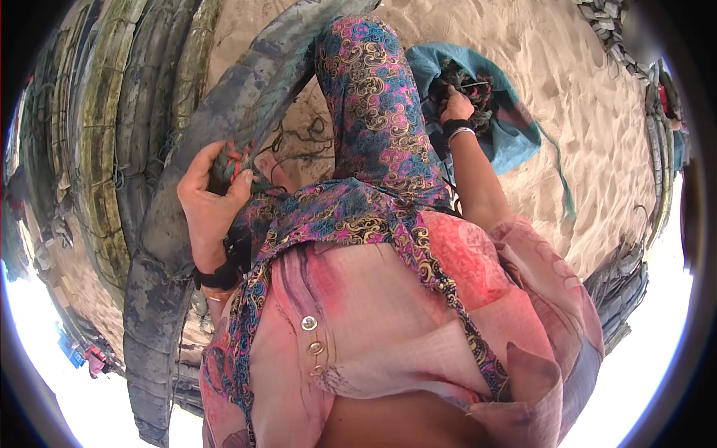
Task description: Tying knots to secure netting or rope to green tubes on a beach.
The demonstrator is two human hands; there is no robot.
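Note:
My left hand (213,196) is closed round a small bundle of green and orange-red cord (233,162), pinched between thumb and fingers beside my left knee. Past my right leg, my right hand (457,108) reaches into the mouth of a blue woven sack (515,153). Its fingers are curled in among dark green and reddish cord bundles (482,93) inside the sack; what exactly they grip is partly hidden. A thin pale strand shows near those fingertips.
A long, dark, segmented tube (160,306) runs close along my left side. Beyond it lie several more weathered tubes (104,157). Loose dark cord (295,142) is on the sand between tube and leg. A green cord (560,168) trails from the sack over rippled sand (597,149).

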